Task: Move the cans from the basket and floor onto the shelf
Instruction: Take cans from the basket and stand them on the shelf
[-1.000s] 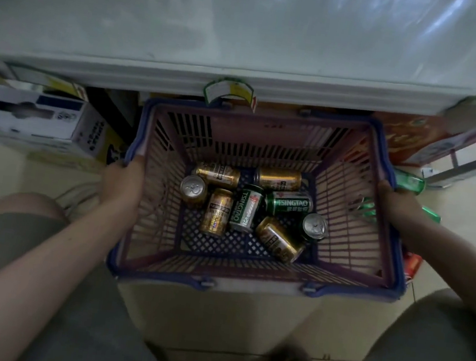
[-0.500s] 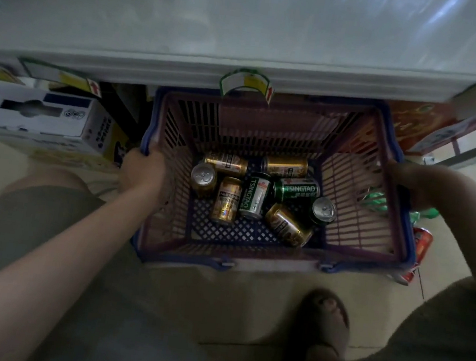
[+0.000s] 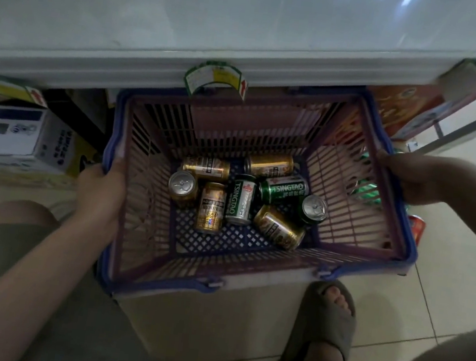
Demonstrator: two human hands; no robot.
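Note:
A purple plastic basket with a blue rim (image 3: 250, 290) sits low in front of me, below the white shelf (image 3: 249, 31). Several gold and green beer cans lie on its floor, among them a green Tsingtao can (image 3: 241, 199) and a gold can (image 3: 211, 207). My left hand (image 3: 100, 190) grips the basket's left rim. My right hand (image 3: 408, 177) grips the right rim. Through the right wall I see green cans (image 3: 369, 190) on the floor, and a red can (image 3: 416, 229) beside the basket's right corner.
A white and blue box (image 3: 17, 135) stands on the floor at left. An orange carton (image 3: 404, 110) sits under the shelf at right. My sandalled foot (image 3: 324, 323) rests on the tiled floor just in front of the basket. Price tags (image 3: 216, 77) hang off the shelf edge.
Both hands stayed on the rims while the basket shifted right and closer to the shelf. My foot came forward into view below it.

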